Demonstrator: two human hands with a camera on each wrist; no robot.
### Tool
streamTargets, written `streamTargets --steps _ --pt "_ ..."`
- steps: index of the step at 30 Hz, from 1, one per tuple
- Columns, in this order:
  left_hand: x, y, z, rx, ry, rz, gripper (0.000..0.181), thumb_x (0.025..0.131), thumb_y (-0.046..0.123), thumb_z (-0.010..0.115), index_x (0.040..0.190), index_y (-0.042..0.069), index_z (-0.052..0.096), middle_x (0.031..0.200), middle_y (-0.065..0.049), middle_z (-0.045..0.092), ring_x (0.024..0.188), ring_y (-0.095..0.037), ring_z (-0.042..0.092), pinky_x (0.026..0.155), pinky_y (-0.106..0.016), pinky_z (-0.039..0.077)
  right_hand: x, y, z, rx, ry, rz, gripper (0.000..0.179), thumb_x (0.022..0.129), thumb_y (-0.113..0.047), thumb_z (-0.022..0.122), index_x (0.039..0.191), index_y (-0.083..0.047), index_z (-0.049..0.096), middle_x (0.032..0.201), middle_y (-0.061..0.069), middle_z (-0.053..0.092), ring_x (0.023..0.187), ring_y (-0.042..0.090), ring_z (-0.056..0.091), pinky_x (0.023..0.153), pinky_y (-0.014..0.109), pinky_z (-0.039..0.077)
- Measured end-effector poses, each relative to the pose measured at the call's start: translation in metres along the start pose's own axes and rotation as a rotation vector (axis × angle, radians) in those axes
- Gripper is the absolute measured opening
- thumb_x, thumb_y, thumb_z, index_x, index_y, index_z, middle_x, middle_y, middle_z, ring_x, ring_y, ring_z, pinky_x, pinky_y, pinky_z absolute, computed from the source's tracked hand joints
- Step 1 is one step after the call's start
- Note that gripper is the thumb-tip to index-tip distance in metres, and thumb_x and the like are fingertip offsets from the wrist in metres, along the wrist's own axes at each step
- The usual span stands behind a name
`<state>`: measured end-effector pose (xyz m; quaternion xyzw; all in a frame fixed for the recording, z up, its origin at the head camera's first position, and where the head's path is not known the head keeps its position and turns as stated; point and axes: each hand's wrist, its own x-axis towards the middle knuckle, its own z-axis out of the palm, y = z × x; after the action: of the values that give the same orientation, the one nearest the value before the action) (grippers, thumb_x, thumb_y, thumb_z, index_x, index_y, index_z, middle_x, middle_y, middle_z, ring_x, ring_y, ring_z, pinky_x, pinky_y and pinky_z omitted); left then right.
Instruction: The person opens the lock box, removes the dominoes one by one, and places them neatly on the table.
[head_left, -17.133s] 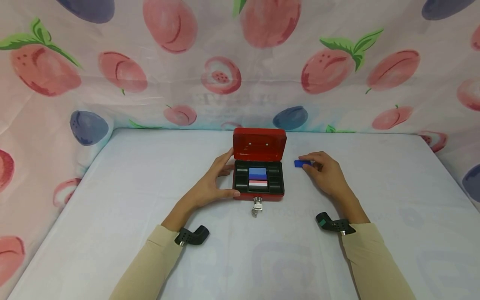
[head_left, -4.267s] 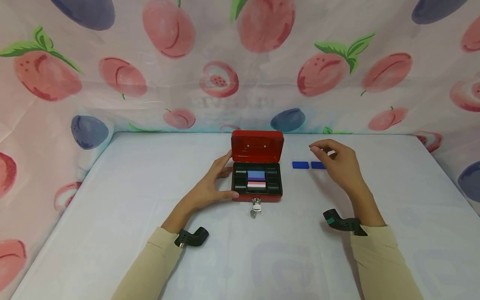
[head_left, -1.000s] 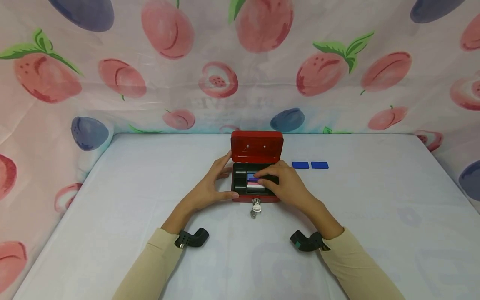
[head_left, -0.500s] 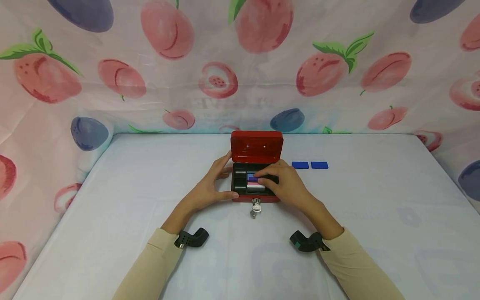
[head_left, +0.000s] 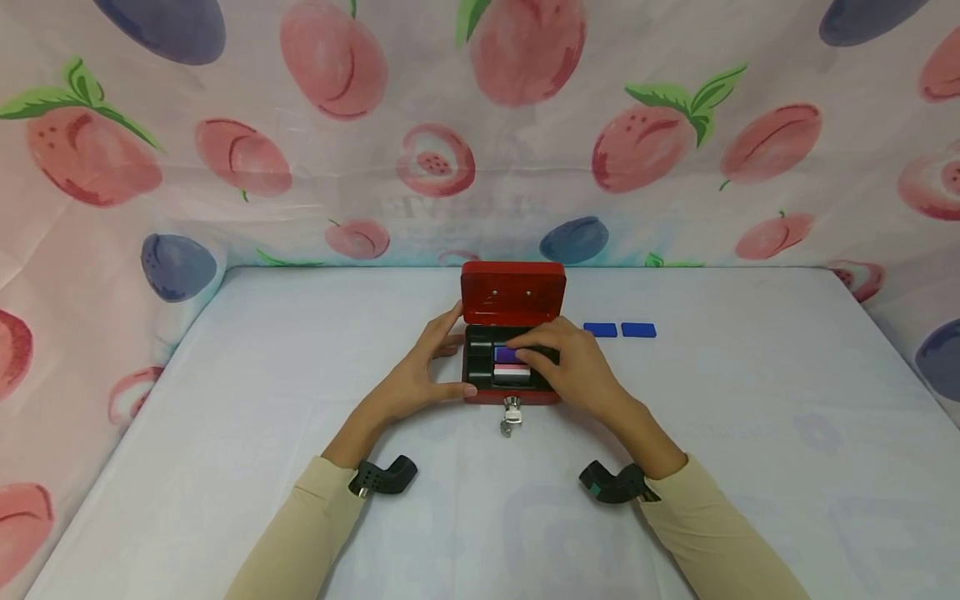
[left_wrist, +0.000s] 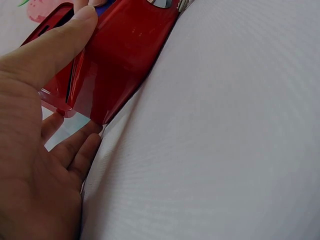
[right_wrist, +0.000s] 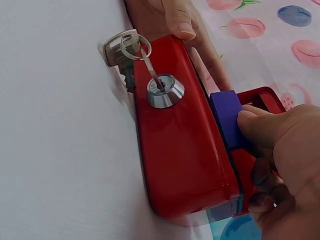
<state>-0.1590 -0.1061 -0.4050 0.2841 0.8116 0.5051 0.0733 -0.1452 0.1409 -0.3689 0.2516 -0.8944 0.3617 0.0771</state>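
Note:
A red cash box (head_left: 513, 398) stands with its lid (head_left: 513, 292) raised and a black tray (head_left: 478, 350) inside. My left hand (head_left: 408, 379) holds the box's left side, its thumb over the front corner and its fingers along the side towards the lid. My right hand (head_left: 573, 358) pinches a blue-purple block (right_wrist: 226, 117) between thumb and fingers, just above the tray. In the head view part of this block is behind the fingertips. Nearer the front of the tray lies a white block (head_left: 512, 375) with a pink strip (head_left: 512, 367) behind it.
Two blue blocks (head_left: 601, 330) (head_left: 638, 331) lie side by side on the white tablecloth, right of the box. Keys (right_wrist: 122, 50) hang from the lock (right_wrist: 165, 90) at the box front. A fruit-print cloth (head_left: 442, 208) hangs behind the table.
Since the oldest frame, a blue block was set down on the table, where two now lie. Over the last second my right fingers have tilted and raised another block slightly; the left hand stays put.

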Motion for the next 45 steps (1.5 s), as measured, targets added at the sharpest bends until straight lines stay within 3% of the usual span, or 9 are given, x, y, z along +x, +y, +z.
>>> streamTargets --steps 11,17,20,23,28,31,35,37,45 --pt "-0.001 0.003 0.0 0.009 -0.008 0.019 0.103 0.07 0.028 0.076 0.143 0.031 0.003 0.144 0.011 0.011 0.122 -0.016 0.034 0.099 -0.037 0.031 0.001 -0.002 -0.011 0.064 0.006 -0.009 0.021 0.083 -0.017 0.063 0.103 -0.02 0.067 0.099 -0.006 0.063 0.093 0.011 0.056 0.078 0.032 0.047" --pt "-0.003 0.028 -0.002 -0.021 -0.007 0.039 0.1 0.072 0.016 0.074 0.145 0.02 0.005 0.145 -0.004 0.013 0.122 -0.029 0.034 0.098 -0.046 0.03 -0.001 -0.004 -0.02 0.077 -0.02 0.029 0.02 0.086 -0.02 0.06 0.105 -0.022 0.066 0.1 -0.009 0.06 0.091 0.009 0.053 0.077 0.031 0.047" --pt "-0.004 0.034 -0.002 -0.029 -0.006 0.046 0.099 0.073 0.013 0.074 0.145 0.017 0.006 0.144 -0.007 0.014 0.121 -0.032 0.034 0.098 -0.047 0.029 -0.003 -0.003 -0.026 0.074 -0.014 0.036 0.02 0.086 -0.022 0.059 0.105 -0.024 0.065 0.098 -0.011 0.059 0.083 0.009 0.05 0.068 0.029 0.047" --pt "-0.002 0.025 -0.002 -0.027 -0.008 0.063 0.1 0.072 0.015 0.074 0.145 0.018 0.006 0.144 -0.007 0.013 0.122 -0.03 0.033 0.099 -0.046 0.029 -0.004 -0.001 -0.032 0.062 0.012 0.029 0.02 0.086 -0.022 0.059 0.105 -0.024 0.066 0.094 -0.012 0.059 0.075 0.009 0.048 0.06 0.027 0.044" --pt "0.0 0.002 0.0 -0.002 -0.008 0.047 0.102 0.071 0.027 0.076 0.144 0.029 0.004 0.144 0.007 0.011 0.123 -0.018 0.034 0.099 -0.038 0.03 -0.007 0.004 -0.043 0.042 0.075 0.002 0.02 0.085 -0.019 0.061 0.104 -0.024 0.066 0.091 -0.012 0.059 0.067 0.009 0.045 0.053 0.024 0.04" --pt "-0.001 0.001 0.0 0.002 -0.001 0.039 0.102 0.07 0.029 0.076 0.143 0.031 0.005 0.143 0.012 0.012 0.122 -0.015 0.035 0.099 -0.038 0.031 -0.01 0.009 -0.047 0.037 0.102 -0.008 0.019 0.085 -0.019 0.061 0.102 -0.023 0.067 0.09 -0.012 0.06 0.066 0.008 0.045 0.052 0.024 0.04" --pt "-0.003 0.018 -0.002 -0.016 -0.001 0.047 0.1 0.072 0.018 0.075 0.144 0.021 0.006 0.145 -0.001 0.013 0.122 -0.027 0.035 0.098 -0.045 0.03 -0.014 0.017 -0.048 0.028 0.118 -0.01 0.017 0.085 -0.019 0.061 0.101 -0.023 0.067 0.09 -0.013 0.06 0.071 0.005 0.048 0.056 0.022 0.042" --pt "-0.004 0.019 -0.002 -0.015 -0.002 0.046 0.101 0.072 0.017 0.075 0.144 0.021 0.006 0.145 -0.001 0.012 0.122 -0.027 0.035 0.098 -0.045 0.03 -0.015 0.02 -0.05 0.022 0.125 -0.005 0.017 0.085 -0.018 0.061 0.101 -0.022 0.067 0.091 -0.013 0.061 0.075 0.004 0.05 0.059 0.021 0.043" --pt "-0.005 0.031 -0.003 -0.028 -0.006 0.049 0.099 0.072 0.012 0.074 0.144 0.017 0.006 0.144 -0.007 0.013 0.122 -0.032 0.034 0.098 -0.048 0.03 -0.02 0.031 -0.066 0.013 0.15 0.103 0.018 0.087 -0.021 0.059 0.102 -0.023 0.067 0.096 -0.008 0.062 0.087 0.01 0.052 0.068 0.033 0.044"
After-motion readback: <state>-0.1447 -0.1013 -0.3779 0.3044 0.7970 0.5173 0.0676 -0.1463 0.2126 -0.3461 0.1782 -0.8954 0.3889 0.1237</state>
